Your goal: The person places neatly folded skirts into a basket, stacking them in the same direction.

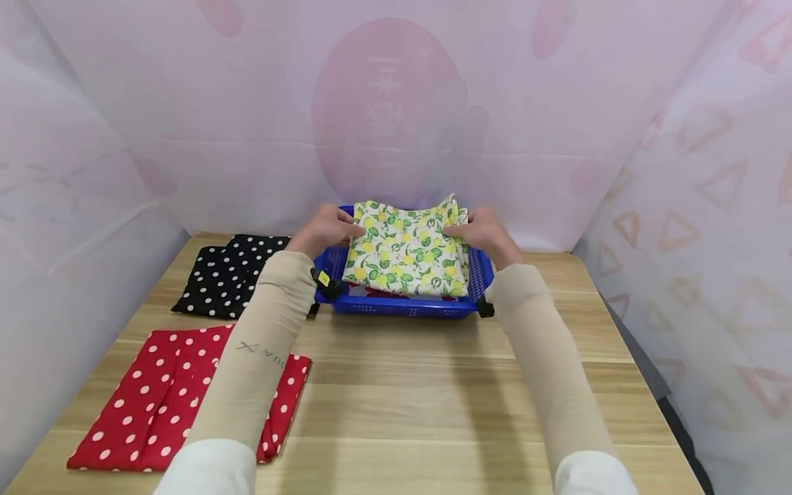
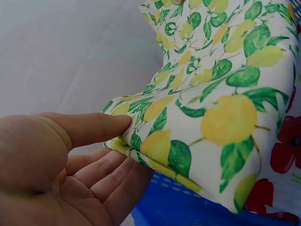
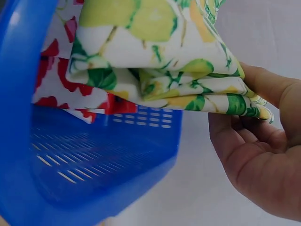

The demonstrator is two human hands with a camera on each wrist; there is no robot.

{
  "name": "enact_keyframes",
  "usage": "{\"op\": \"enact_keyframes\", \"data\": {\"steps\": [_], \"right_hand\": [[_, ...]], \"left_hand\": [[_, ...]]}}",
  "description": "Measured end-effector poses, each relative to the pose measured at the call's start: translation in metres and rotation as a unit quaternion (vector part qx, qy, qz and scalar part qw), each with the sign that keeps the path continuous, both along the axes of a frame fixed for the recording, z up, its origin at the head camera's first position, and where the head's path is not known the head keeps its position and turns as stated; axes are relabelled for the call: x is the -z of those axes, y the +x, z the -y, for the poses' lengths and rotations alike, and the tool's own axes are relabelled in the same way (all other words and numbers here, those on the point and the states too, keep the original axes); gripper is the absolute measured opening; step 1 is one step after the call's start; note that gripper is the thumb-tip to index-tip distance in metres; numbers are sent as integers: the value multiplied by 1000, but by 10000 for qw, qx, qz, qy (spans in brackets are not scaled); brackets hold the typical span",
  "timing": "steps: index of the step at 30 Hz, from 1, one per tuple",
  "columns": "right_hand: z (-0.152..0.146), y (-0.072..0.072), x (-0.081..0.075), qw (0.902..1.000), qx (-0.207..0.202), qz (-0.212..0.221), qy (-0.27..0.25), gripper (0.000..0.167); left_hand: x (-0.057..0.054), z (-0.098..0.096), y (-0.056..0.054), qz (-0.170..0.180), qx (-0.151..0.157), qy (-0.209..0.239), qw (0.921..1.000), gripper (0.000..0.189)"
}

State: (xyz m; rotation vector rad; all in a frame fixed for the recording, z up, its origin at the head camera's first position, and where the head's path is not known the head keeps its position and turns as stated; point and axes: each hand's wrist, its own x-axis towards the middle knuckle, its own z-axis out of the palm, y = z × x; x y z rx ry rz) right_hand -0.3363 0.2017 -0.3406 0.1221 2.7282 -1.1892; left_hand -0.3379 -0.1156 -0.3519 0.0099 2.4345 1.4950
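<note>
One lemon-print cloth (image 1: 402, 251), left fingers (image 2: 99, 129), right fingers (image 3: 265, 84) pinching; one basket (image 1: 405, 309) beneath; two dotted cloths (image 1: 167, 395) (image 1: 219, 278).

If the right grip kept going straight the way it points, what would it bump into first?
The lemon-print cloth, which the right grip pinches at one edge. Beyond that, probably the left grip at the opposite edge, though depth is hard to judge.
</note>
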Motion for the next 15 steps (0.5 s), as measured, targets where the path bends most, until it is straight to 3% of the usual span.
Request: {"op": "enact_keyframes", "data": {"steps": [5,9,15], "right_hand": [[1,-2,17,9999,-34,101,4,43],[2,-2,30,9996,-18,242,-163,29],[8,-4,46,9994,-62,311,122,51]], "left_hand": [[19,-6,-8,103,-42,-257,9996,44],[30,-10,-11,246,-25,-438,9987,26],[39,-16,-10,356,210,-318,9986,20]]}}
